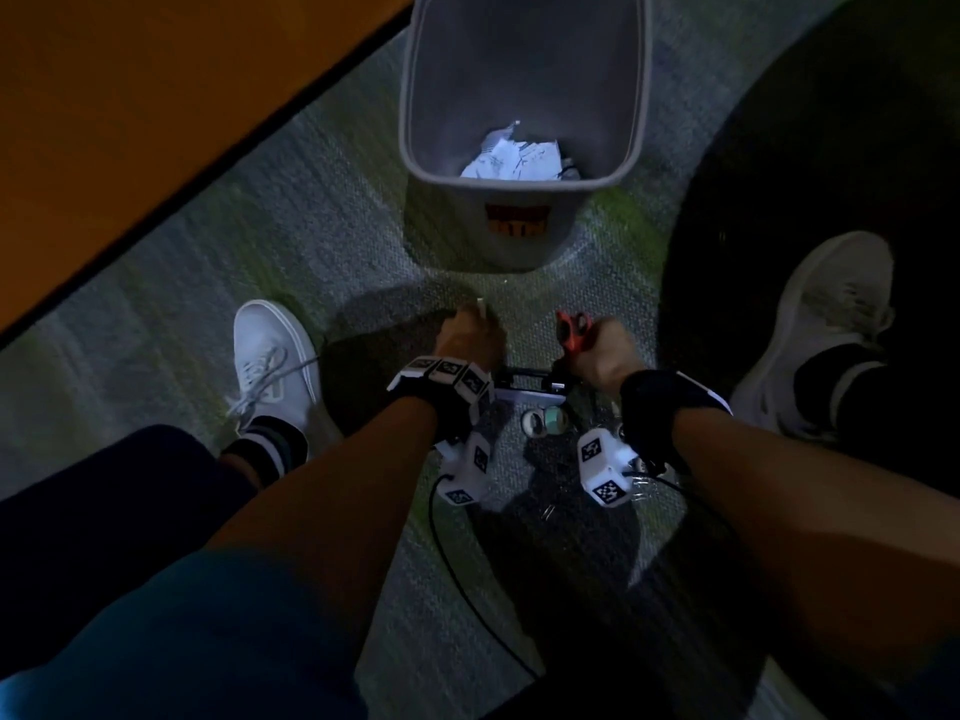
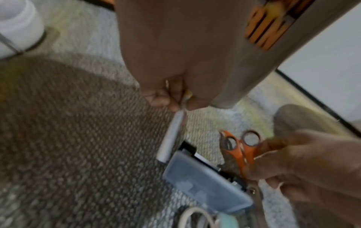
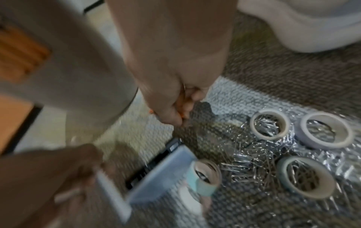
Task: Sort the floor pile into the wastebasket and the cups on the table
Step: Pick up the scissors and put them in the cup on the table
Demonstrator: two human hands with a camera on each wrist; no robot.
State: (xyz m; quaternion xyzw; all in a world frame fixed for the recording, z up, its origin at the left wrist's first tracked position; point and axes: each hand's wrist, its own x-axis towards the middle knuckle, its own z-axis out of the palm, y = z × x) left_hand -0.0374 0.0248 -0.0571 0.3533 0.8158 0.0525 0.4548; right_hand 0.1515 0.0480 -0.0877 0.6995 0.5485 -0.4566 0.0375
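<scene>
A grey wastebasket (image 1: pixel 524 122) with crumpled paper (image 1: pixel 514 158) in it stands on the carpet just ahead of both hands. My left hand (image 1: pixel 470 332) pinches a white pen (image 2: pixel 171 135) that hangs down from the fingertips (image 2: pixel 175 104). My right hand (image 1: pixel 592 345) grips orange-handled scissors (image 2: pixel 241 152), handles pointing towards the basket. Below the hands lies the floor pile: a pale blue plastic box (image 2: pixel 205 183), several tape rolls (image 3: pixel 326 129) and a spread of loose paper clips (image 3: pixel 254 162). No cups or tabletop items are visible.
An orange table (image 1: pixel 130 122) edge runs diagonally at the upper left. My white shoes stand on either side of the pile, left shoe (image 1: pixel 275 356), right shoe (image 1: pixel 831 324). Cables trail from the wrist cameras over the carpet (image 1: pixel 311 226).
</scene>
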